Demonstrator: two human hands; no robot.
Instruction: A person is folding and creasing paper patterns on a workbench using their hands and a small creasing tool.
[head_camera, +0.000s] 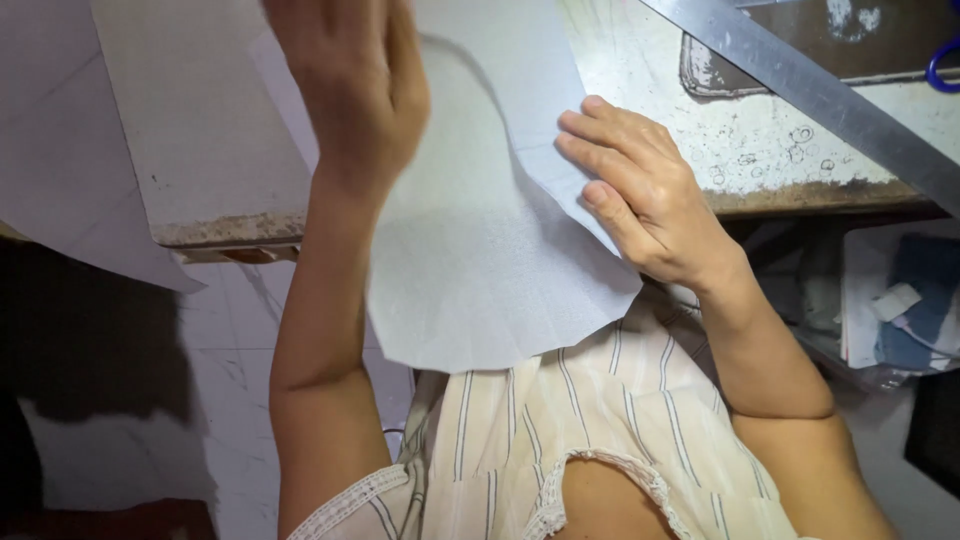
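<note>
Plainly seen from the head view: left hand (350, 80) raised near the top edge, fingers together and loosely straight, blurred; grip released, closed on nothing, palm side over the upper part of a pale fabric piece (480, 250), touching or just above it, cannot tell which. Right hand (640, 190) flat on the right edge of the same fabric, fingers (600, 135) spread and pressing down on it; grip likewise released, pinning rather than clasping

Pale fabric piece itself: light blue-white, curved at its lower edge, lying partly on the bench (760, 160) and hanging over the bench's front edge toward a striped cream garment (600, 430) on the person's body. A fold or crease running under the right hand's fingertips

Bench surface worn and off-white, marked with small scribbled circles near its front edge. Long metal ruler (820, 95) lying slantwise across the upper right of the bench, well apart from both hands. Dark tray-like shape (800, 45) behind the ruler at the top. Blue scissor handle (945, 65) just showing at the right edge. Grey board (200, 130) at upper left, beside the left forearm. Heap of blue and white cloth scraps (900, 300) under the bench at right
</note>
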